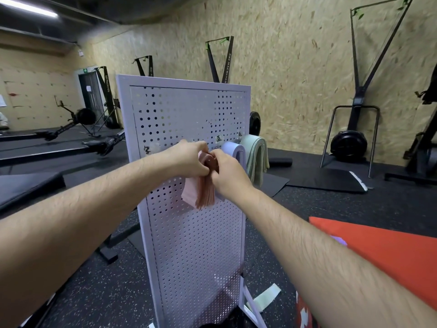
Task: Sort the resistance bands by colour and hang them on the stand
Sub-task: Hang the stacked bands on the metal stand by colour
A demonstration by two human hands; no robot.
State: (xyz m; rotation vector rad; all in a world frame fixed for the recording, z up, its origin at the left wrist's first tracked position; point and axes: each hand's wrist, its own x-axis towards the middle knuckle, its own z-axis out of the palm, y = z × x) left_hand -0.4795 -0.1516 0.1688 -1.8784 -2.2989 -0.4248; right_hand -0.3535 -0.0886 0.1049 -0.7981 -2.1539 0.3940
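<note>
The pink resistance bands [201,190] hung in a thick bunch against the front of the white pegboard stand [189,245], around mid-height, with their top fold caught between your hands. Your left hand [189,159] had its grip curled round that fold, and your right hand [227,171] pinched it from the other side, knuckles touching the left. Just right of them on the stand hung the pale blue bands [233,149], and beside those, at the stand's right edge, the pale green bands [256,157]. A handwritten label [219,138] sat on the board above the blue ones. One green band [267,297] lay on the speckled black floor [94,292] by the stand's foot. A red pad [390,252] showed beyond your right forearm. A ski machine [359,91] stood against the chipboard wall [295,55], and a rowing machine [78,119] stood at far left.
</note>
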